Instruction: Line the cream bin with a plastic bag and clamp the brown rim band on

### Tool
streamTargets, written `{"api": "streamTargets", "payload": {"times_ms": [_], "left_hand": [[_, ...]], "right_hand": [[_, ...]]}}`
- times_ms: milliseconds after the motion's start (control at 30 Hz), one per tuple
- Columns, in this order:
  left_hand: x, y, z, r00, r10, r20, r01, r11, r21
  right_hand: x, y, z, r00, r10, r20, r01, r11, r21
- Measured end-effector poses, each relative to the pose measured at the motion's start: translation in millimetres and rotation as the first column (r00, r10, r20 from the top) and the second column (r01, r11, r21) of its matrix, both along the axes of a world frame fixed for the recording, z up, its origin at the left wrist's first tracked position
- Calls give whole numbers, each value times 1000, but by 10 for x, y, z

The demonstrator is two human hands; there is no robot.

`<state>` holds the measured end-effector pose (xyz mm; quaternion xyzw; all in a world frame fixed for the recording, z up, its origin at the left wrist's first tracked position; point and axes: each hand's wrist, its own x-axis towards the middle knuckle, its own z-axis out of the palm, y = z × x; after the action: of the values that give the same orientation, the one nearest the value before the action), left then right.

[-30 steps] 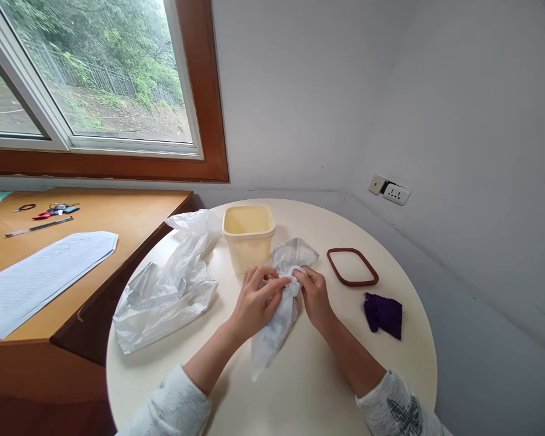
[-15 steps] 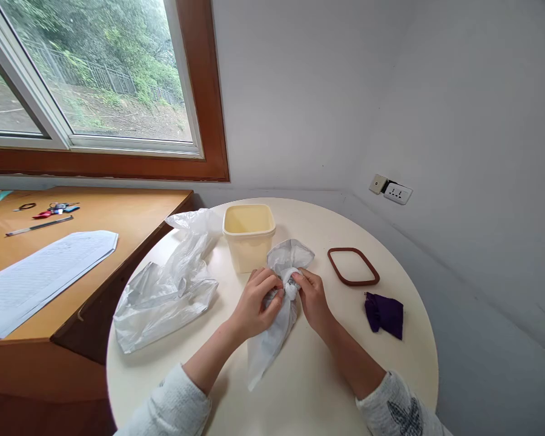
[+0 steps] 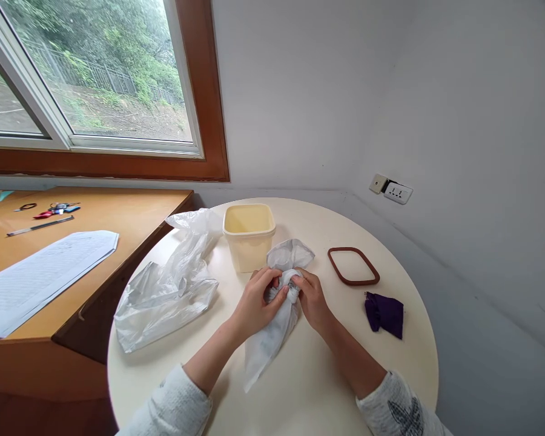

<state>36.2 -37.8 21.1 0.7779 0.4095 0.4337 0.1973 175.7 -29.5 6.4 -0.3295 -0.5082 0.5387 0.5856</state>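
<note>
A white plastic bag (image 3: 269,345), knotted at its middle, lies on the round table in front of me. My left hand (image 3: 260,303) grips the knot from the left, thumb and fingers bent around it. From the other side, my right hand (image 3: 314,298) pinches the same knot, its fingertips partly hidden. One loose end of the bag fans out beyond my hands, and a longer pointed end trails toward me. Just behind the bag stands a cream square plastic tub (image 3: 249,242), with no lid on it.
A crumpled clear plastic bag (image 3: 168,303) covers the left of the white round table (image 3: 345,387). At the right lie a brown rounded frame (image 3: 353,283) and a small purple pouch (image 3: 385,315). The wooden desk (image 3: 149,209) holds papers (image 3: 49,278), a pen (image 3: 40,226) and keys (image 3: 59,209).
My left thumb has slid up and inward against the knot, and my fingers have shifted slightly around it. The bag's near end has moved a little to the left.
</note>
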Motion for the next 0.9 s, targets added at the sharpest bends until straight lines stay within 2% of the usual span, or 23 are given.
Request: {"api": "streamTargets", "payload": {"times_ms": [133, 300, 400, 467, 567, 700, 800, 900], "left_hand": [[10, 3, 7, 1000, 16, 27, -16, 1000, 2], [10, 18, 12, 992, 38, 119, -31, 998, -57], [10, 26, 12, 981, 83, 177, -67, 993, -94], [10, 30, 13, 971, 118, 208, -93, 988, -124], [5, 39, 13, 950, 174, 258, -132, 976, -171], [-5, 55, 8, 929, 216, 302, -161, 967, -198], [-9, 65, 5, 926, 215, 312, -158, 967, -198], [-11, 68, 0, 927, 199, 319, -140, 970, -197]], "right_hand": [[0, -15, 21, 998, -27, 59, 25, 999, 39], [-17, -29, 38, 993, -61, 104, 55, 996, 65], [-27, -19, 16, 972, -177, 152, 163, 981, 103], [-22, -20, 13, 929, -299, 220, 259, 947, 191], [-3, -52, 50, 821, -472, 320, 339, 856, 391], [5, -104, 108, 721, -578, 382, 249, 730, 636], [-8, -101, 105, 697, -567, 439, 158, 719, 677], [-18, -78, 80, 677, -563, 475, 150, 736, 660]]}}
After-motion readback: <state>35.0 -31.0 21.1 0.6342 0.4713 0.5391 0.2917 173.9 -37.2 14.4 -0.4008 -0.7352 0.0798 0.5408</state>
